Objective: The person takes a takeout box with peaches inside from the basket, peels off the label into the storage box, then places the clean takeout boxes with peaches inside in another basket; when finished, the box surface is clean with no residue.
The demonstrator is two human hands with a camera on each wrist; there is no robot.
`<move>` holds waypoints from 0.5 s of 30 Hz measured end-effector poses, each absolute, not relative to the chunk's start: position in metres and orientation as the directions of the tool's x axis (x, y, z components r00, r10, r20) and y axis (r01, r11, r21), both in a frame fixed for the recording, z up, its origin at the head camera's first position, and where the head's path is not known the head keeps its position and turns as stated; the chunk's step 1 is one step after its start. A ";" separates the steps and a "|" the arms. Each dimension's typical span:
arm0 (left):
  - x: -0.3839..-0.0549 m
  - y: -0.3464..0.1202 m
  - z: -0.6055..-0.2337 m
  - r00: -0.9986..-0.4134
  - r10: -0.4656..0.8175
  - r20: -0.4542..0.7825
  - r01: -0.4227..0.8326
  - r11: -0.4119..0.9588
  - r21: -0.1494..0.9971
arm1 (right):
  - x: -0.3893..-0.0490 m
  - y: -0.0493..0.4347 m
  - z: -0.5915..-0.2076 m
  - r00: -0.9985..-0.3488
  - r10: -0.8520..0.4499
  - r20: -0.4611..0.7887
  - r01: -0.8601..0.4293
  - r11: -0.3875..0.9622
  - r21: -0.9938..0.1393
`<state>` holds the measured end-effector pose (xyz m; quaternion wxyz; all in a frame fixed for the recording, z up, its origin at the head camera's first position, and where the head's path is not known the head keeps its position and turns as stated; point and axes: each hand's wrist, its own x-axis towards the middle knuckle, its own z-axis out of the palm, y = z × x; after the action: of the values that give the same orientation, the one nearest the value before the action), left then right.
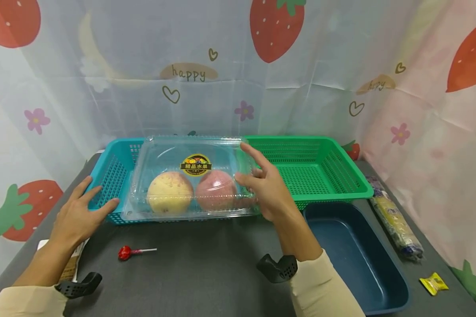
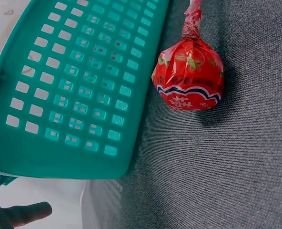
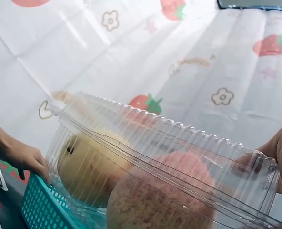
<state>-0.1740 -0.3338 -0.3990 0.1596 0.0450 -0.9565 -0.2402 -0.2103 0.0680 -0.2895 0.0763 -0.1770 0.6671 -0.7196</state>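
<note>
A clear plastic clamshell box [image 1: 190, 147] with a "精品水果" label holds a yellow fruit [image 1: 169, 193] and a pink fruit [image 1: 216, 190], which look like peaches. My right hand [image 1: 267, 187] grips its right end, thumb and fingers at the wall. Tilted, the box sits over the blue perforated basket [image 1: 113, 169]; whether it touches the bottom is hidden. With fingers fairly straight and spread, my left hand [image 1: 75, 215] rests at that basket's left front corner. In the left wrist view, a red-wrapped lollipop [image 2: 191, 76] lies beside the basket wall.
A green basket [image 1: 321, 193] adjoins on the right. Before it stands a dark blue tray [image 1: 357, 259]. Further right lie a long plastic-wrapped package [image 1: 396, 224] and a yellow-wrapped candy [image 1: 433, 284]. A packet [image 1: 73, 264] is partly behind my left forearm. A printed curtain [image 1: 222, 101] hangs behind.
</note>
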 end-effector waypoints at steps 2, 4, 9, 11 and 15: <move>-0.173 -0.333 -0.399 -0.943 -0.169 0.286 -0.014 0.881 0.473 | -0.205 0.072 -0.291 -0.921 -0.351 0.167 -0.142 -0.099 -0.985; -0.172 -0.333 -0.399 -0.942 -0.176 0.287 -0.020 0.880 0.474 | -0.199 0.075 -0.292 -0.922 -0.349 0.168 -0.144 -0.094 -0.985; -0.171 -0.332 -0.400 -0.941 -0.176 0.288 -0.018 0.879 0.477 | -0.184 0.087 -0.299 -0.919 -0.355 0.173 -0.148 -0.097 -0.984; -0.171 -0.333 -0.399 -0.942 -0.167 0.290 -0.008 0.878 0.479 | -0.179 0.092 -0.302 -0.913 -0.363 0.185 -0.155 -0.109 -0.982; -0.171 -0.335 -0.397 -0.940 -0.155 0.303 0.009 0.878 0.478 | -0.169 0.101 -0.309 -0.906 -0.382 0.185 -0.140 -0.142 -0.980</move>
<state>-0.1712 -0.3353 -0.3974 0.1686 0.0383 -0.9543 -0.2436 -0.1694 0.1007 -0.3086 0.0830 -0.2006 0.6496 -0.7286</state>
